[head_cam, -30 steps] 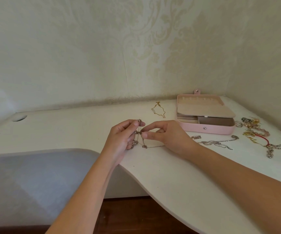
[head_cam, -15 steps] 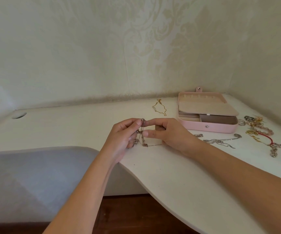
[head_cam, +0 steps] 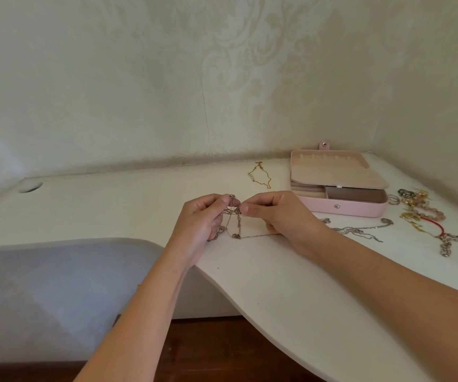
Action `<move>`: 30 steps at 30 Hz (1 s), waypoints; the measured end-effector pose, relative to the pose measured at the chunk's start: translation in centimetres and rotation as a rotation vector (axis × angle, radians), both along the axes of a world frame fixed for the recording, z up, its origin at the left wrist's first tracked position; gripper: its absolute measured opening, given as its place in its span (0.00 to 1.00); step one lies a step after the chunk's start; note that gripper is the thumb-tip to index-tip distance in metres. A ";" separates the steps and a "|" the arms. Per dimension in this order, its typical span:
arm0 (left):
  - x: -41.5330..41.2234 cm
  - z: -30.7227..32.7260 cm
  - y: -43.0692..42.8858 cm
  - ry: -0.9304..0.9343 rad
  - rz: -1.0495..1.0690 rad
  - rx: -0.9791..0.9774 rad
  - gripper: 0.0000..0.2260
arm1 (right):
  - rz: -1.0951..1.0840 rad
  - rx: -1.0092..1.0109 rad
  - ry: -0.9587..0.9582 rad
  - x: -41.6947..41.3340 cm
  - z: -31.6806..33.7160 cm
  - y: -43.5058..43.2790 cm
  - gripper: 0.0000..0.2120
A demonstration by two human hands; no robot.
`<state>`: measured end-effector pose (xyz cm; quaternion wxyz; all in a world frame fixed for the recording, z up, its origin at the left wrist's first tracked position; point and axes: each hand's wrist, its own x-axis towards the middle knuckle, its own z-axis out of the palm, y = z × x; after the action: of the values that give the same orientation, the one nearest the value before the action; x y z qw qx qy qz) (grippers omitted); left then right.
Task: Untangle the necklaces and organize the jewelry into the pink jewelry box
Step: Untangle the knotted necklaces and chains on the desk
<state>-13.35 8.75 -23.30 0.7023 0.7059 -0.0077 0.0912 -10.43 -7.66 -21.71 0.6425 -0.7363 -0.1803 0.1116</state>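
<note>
A tangle of thin rose-gold necklaces (head_cam: 233, 224) hangs between my two hands just above the white desk. My left hand (head_cam: 200, 224) pinches its top from the left and my right hand (head_cam: 280, 216) pinches it from the right, fingertips nearly touching. One strand trails right along the desk under my right hand. The pink jewelry box (head_cam: 343, 206) stands behind my right hand, its inner flap raised over beige compartments. A gold chain (head_cam: 259, 176) lies left of the box. A silver necklace (head_cam: 360, 231) lies in front of it.
A heap of rings, beaded bracelets, a red cord and a chunky silver chain (head_cam: 426, 219) lies at the right of the desk (head_cam: 277, 285). Walls close the corner behind and to the right. A cable hole (head_cam: 29, 186) sits far left. The desk's curved front edge runs below my arms.
Both hands have lifted slightly and drawn apart a little, stretching the tangle so its strands hang more spread out. The view has shifted a bit downward.
</note>
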 end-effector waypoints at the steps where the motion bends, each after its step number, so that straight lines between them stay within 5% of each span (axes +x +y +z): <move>1: 0.0 0.0 -0.1 0.009 0.004 0.004 0.11 | -0.011 0.015 0.013 0.1 -0.2 0.0 0.03; 22: 0.2 0.3 0.8 0.049 -0.137 -0.026 0.19 | 0.033 0.187 0.113 0.3 -0.5 0.1 0.06; 30: 0.3 0.1 0.3 0.064 -0.086 -0.028 0.14 | 0.094 0.322 0.170 0.3 -0.3 0.2 0.09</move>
<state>-13.08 9.09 -23.15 0.7152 0.6977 -0.0145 0.0382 -10.13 -7.43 -22.05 0.7589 -0.6028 -0.1752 0.1730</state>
